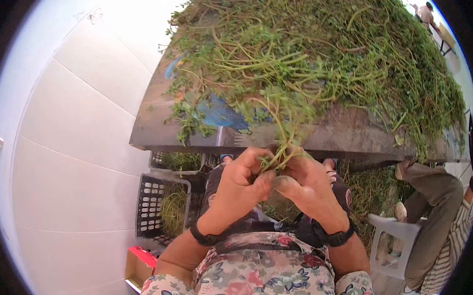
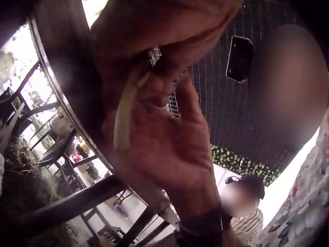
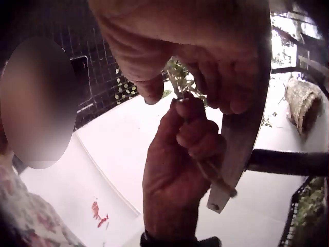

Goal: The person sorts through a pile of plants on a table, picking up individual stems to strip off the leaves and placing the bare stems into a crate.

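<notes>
Over the lap at the table's front edge, my left hand (image 1: 242,181) and right hand (image 1: 309,184) meet, thumbs almost together. Between them they grip a bunch of leafy green stems (image 1: 282,135), whose tops lean forward over the table. In the left wrist view a pale stem end (image 2: 123,121) pokes out beside the right palm. The right wrist view has the left hand (image 3: 180,154) with fingers curled round stems, a cut end (image 3: 223,186) jutting out below. Small leaves (image 3: 177,77) show between the two hands.
A large heap of the same greens (image 1: 316,44) covers most of the dark table (image 1: 167,124). Black crates (image 1: 149,204) with greens stand below left, near a red box (image 1: 141,260). A white plastic stool (image 1: 393,241) and a seated person's leg (image 1: 439,196) are at right.
</notes>
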The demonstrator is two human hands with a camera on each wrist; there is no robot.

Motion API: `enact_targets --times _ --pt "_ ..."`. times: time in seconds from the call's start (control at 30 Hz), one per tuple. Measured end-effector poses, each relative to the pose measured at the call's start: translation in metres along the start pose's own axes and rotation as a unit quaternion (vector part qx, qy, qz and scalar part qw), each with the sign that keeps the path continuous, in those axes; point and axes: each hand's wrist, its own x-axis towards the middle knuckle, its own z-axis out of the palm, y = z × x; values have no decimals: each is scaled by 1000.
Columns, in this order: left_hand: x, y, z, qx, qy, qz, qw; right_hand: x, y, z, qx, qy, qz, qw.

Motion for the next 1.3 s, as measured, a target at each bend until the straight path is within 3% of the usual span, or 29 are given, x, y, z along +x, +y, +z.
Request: enact_targets --times 0.17,0.2,0.3,0.4,0.5,0.63,0.73,0.83,1.03,1.2,1.3 --pt "-12 -11 6 -58 42 -9 997 -6 11 -2 88 25 53 994" --pt "-13 -15 6 -76 49 6 996 -5 17 -2 88 26 20 996" --pt "-16 -24 4 -145 75 -13 986 -7 22 -3 130 22 40 990" --pt "-18 -26 2 -172 74 0 982 -11 22 -7 184 -20 65 981" --pt "-18 -31 0 -177 -17 -24 984 -12 22 -9 133 -1 64 989" --pt "-22 -27 6 -130 -5 -44 991 -15 25 -5 27 -2 3 1000" --pt "-25 -30 6 -173 -4 -49 984 -21 32 -9 49 -26 50 997" --pt "-27 -33 6 -175 -9 -55 983 -25 37 -6 82 7 62 995" --pt "-33 -32 7 -236 35 -78 968 -28 45 -3 -10 -36 -6 999" --pt "-37 -29 10 -335 38 -82 938 -33 38 3 94 -5 83 992" --pt "-34 -27 12 -218 34 -97 971 -29 40 -3 91 -13 71 993"
